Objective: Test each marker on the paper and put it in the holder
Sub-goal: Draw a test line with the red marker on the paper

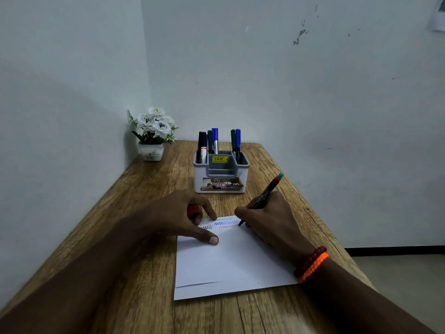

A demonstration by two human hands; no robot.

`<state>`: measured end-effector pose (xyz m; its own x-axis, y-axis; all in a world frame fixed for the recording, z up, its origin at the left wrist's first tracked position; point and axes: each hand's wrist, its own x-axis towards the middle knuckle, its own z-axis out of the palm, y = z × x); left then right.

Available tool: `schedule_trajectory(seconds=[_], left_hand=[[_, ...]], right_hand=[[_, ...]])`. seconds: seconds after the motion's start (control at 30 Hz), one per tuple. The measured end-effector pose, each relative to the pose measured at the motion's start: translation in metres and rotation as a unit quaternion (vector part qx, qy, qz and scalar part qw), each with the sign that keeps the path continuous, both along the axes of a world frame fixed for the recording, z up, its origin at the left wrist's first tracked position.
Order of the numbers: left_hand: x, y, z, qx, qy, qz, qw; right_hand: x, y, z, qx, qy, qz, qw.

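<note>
The right hand [267, 220] is gripping a black marker [262, 197] in a closed writing hold, its tip touching the paper [228, 261] at the right end of a red zigzag line near the far edge. The marker is tilting up and to the right, and its far end is showing red and teal. The left hand [183, 215] is pressing fingertips and thumb down on the far left part of the paper, and is curling loosely around a small red cap [193, 209] under the fingers. The paper is lying on the wooden table [125, 237], with grey, blue and red scribbles along its far edge. Beyond the paper, the white and grey holder [221, 173] is standing near the table's middle, with several capped markers [214, 141] standing upright in its back compartments. A flower pot [152, 136] is sitting in the far left corner. Two bracelets [311, 262] are circling the right wrist.
</note>
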<state>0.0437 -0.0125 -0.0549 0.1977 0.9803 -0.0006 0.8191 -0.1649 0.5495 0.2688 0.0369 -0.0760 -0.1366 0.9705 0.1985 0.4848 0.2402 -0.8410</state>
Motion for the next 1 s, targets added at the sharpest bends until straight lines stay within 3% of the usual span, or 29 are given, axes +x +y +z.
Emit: schedule_trajectory(seconds=[1.0], left_hand=[[-0.0058,0.0034,-0.0039,0.014,-0.007,-0.016,1.000]], right_hand=[[0.0041,0.0083,-0.0021,-0.002,-0.012,-0.017,1.000]])
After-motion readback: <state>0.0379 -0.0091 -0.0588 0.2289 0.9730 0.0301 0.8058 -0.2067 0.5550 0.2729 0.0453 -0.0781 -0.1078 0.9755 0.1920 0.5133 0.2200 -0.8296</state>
